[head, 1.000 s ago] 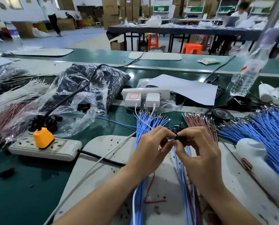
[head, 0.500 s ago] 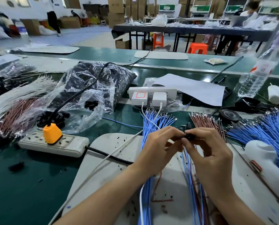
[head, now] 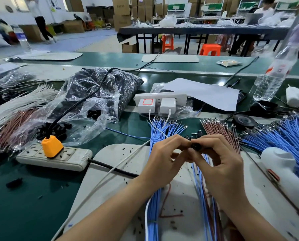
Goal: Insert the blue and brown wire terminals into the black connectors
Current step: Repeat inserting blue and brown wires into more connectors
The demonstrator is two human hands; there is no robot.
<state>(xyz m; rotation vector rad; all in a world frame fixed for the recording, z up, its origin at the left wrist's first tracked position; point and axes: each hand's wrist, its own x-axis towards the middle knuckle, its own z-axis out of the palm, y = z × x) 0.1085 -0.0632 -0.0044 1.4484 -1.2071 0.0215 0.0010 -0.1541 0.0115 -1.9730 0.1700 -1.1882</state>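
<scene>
Head view: we log one bench station, both hands at centre frame over a white mat (head: 110,153).
Left hand (head: 164,159): fingers curled, thumb and forefinger pinched on the left end of the black connector (head: 195,146).
Right hand (head: 221,164): thumb and forefinger pinch the same connector from the right, the other fingers curled below it.
Connector position: held up off the mat between the two hands, just right of frame centre. We cannot tell whether a terminal sits in it.
Blue wires (head: 160,129): fanned bundle running from above the hands down under them to the bottom edge. More strands hang below the right hand.
Brown wires (head: 216,129): bundle just above and right of the hands, metal terminals toward the top.
Spare connectors (head: 196,133): small black cluster on the green bench (head: 23,206), just above the fingertips.
Blue wire heap (head: 293,133): right edge of the frame.
Power strip (head: 67,158): left of centre, with an orange plug (head: 51,146) seated in it.
Chargers (head: 146,104): two white units side by side above centre, thin white cables trailing toward the hands.
Plastic bag (head: 96,94): clear, holding dark parts, upper left of centre.
Tape roll (head: 243,120): black, right of the brown wires.
Water bottle (head: 273,73): upper right.
</scene>
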